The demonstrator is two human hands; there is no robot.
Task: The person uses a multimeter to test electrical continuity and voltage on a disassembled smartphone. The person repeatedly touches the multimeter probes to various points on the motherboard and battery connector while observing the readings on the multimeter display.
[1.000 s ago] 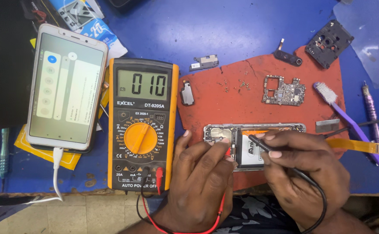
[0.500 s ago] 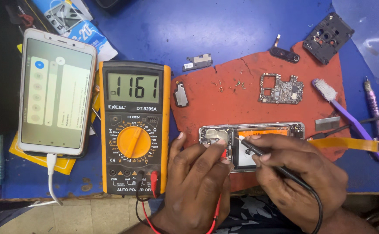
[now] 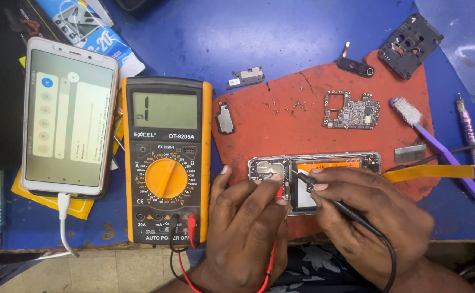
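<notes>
Pinching thin probes, both hands' fingers (image 3: 324, 187) touch the opened metal-framed phone (image 3: 313, 179).

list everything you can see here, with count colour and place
multimeter: 1, orange and black, left of centre
smartphone: 1, white, screen lit, far left
red mat: 1, centre right, on blue table
opened phone: 1, silver frame, on mat under the hands
circuit board: 1, on mat, upper right
brush: 1, purple handle, right
black probe: 1, in right hand
red probe: 1, under left hand
left hand: on opened phone
right hand: grips black probe
</notes>
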